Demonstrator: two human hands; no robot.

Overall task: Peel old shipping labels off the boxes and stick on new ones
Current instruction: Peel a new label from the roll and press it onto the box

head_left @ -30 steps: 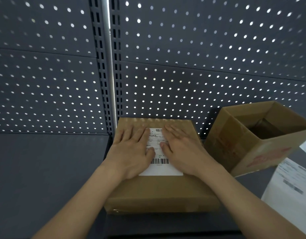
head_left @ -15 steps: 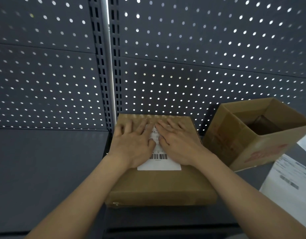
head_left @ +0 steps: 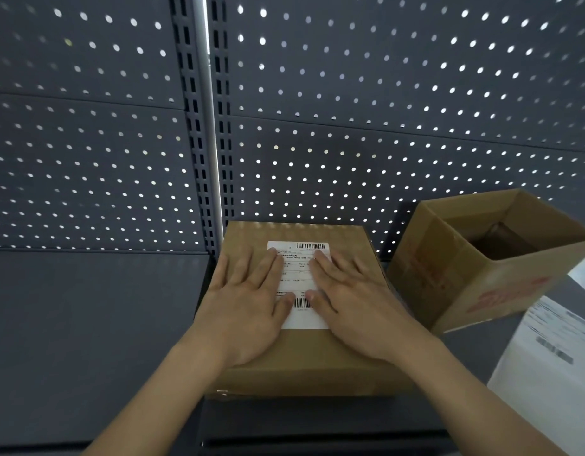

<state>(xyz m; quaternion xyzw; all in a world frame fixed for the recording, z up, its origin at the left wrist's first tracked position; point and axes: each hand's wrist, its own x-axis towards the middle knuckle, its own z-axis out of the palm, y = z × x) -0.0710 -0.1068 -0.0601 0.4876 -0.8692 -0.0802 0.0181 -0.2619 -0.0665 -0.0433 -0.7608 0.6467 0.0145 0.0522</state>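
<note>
1. Dark grey perforated metal back panel (head_left: 399, 143) fills the upper view; a slotted dark upright (head_left: 199, 126) splits it left of centre.
2. Dark grey flat shelf surface (head_left: 87, 324) runs along the bottom and carries everything.
3. Closed brown rectangular cardboard box (head_left: 301, 353) sits centre, its far edge against the panel.
4. Open-topped brown cardboard box with red print on its side (head_left: 442, 281) stands just right of the closed box, tilted in view. There is something dark inside, but I cannot tell what.
5. White printed paper sheets (head_left: 548, 366) lie at the right edge, near the open box; the print is blurred.
6. Left hand (head_left: 248, 301) lies flat, palm down, fingers straight and spread, pressing the closed box's top and the label's left edge.
7. Right hand (head_left: 357, 301) is the same: flat, fingers straight, gripping nothing, pressing the label's right edge.
8. White rectangular shipping label with barcodes (head_left: 297, 278) lies flat on the closed box's top, between the two hands, with both thumbs near the lower barcode.
</note>
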